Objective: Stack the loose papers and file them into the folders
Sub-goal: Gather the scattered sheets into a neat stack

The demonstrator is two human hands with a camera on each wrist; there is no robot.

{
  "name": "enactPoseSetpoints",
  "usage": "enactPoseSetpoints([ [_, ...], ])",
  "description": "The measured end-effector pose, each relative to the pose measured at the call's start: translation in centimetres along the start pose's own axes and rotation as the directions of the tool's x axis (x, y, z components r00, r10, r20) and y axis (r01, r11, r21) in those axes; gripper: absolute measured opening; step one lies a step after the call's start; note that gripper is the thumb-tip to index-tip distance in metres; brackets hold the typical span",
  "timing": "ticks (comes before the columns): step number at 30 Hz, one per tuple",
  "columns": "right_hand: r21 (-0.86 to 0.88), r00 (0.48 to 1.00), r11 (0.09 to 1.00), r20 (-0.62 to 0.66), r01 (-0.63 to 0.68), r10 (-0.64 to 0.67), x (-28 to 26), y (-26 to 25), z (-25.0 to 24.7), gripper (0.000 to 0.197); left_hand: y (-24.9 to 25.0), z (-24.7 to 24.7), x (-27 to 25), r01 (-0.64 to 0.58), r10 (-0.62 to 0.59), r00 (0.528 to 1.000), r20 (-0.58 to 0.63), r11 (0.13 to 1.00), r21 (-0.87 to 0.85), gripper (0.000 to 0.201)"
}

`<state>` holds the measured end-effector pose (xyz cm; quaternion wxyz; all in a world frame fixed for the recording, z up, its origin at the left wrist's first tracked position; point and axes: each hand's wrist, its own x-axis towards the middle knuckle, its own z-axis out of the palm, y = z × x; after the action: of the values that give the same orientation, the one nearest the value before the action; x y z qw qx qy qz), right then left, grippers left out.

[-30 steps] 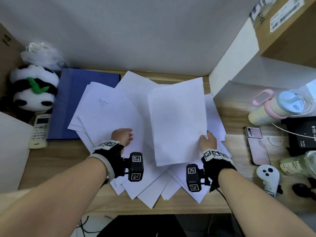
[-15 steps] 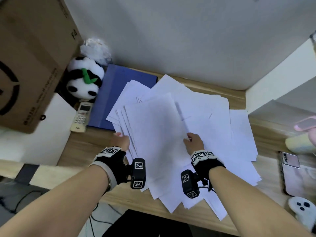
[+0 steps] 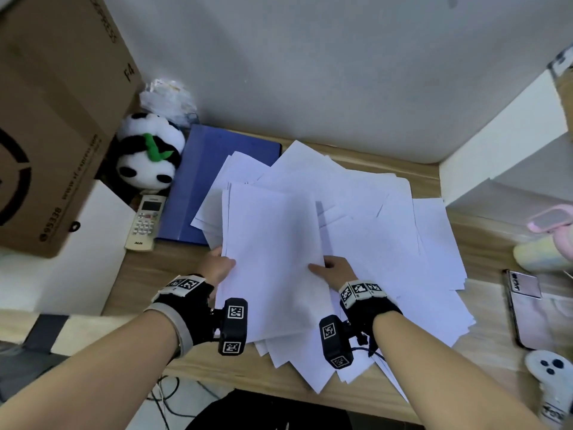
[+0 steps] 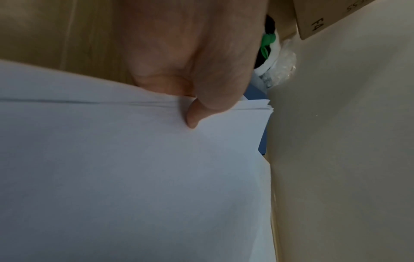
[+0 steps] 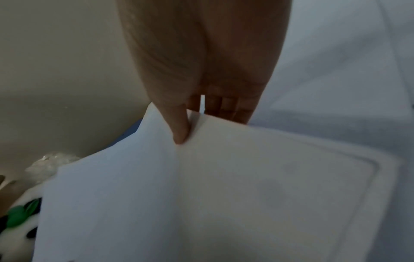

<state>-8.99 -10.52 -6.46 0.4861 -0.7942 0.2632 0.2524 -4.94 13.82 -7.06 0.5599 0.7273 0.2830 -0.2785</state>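
Both your forearms reach forward over the near edge of the wooden desk (image 3: 148,274), wrists level, the two hands set on opposite sides of one gathered stack of papers (image 3: 273,262). Your left hand (image 3: 217,265) grips the stack's left edge: the thumb lies on top, pressing a small dent in the top sheet, and the fingers are tucked beneath, out of sight. Your right hand (image 3: 336,270) pinches the stack's right edge the same way, thumb on top and fingers curled under the sheets.

The stack sits in front of you, left of centre, atop the loose sheets (image 3: 397,231) fanned across the desk. Its long axis runs away from you toward the wall, leaning slightly left at the far end. Its far left corner overlaps the blue folder (image 3: 198,187), which lies flat beside the panda toy (image 3: 148,153).
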Motion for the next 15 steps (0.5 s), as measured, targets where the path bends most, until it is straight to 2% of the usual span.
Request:
enactPoseSetpoints([
  [3, 0.177, 0.999, 0.984, 0.028, -0.022, 0.017, -0.9, 0.1, -1.3, 0.029, 1.5, 0.1, 0.0, -0.083, 0.083, 0.997, 0.008, 0.996, 0.025, 0.031],
  [6, 0.452, 0.985, 0.881, 0.152, -0.137, 0.076, -2.0, 0.7, -2.0, 0.025, 3.5, 1.0, -0.1, -0.137, 0.133, 0.989, 0.059, 0.989, 0.057, 0.03],
  [8, 0.513, 0.978, 0.839, 0.185, -0.182, 0.099, -2.3, 1.5, -2.3, 0.031, 4.4, 2.0, 0.1, -0.154, 0.137, 0.984, 0.116, 0.976, 0.156, 0.025],
  [10, 0.488, 0.975, 0.846, 0.158, -0.214, 0.156, -2.3, 2.2, -2.3, 0.036, 4.9, 2.9, 0.3, -0.204, 0.162, 0.973, 0.163, 0.935, 0.291, 0.024],
  [12, 0.446, 0.972, 0.865, 0.049, -0.228, 0.23, -2.3, 3.4, -2.2, 0.034, 5.3, 3.9, 0.4, -0.276, 0.229, 0.96, 0.16, 0.868, 0.413, 0.033],
  [15, 0.52, 0.932, 0.812, -0.076, -0.266, 0.354, -2.4, 6.3, -2.4, 0.027, 6.4, 5.4, 0.7, -0.345, 0.298, 0.936, 0.185, 0.686, 0.64, 0.053],
])
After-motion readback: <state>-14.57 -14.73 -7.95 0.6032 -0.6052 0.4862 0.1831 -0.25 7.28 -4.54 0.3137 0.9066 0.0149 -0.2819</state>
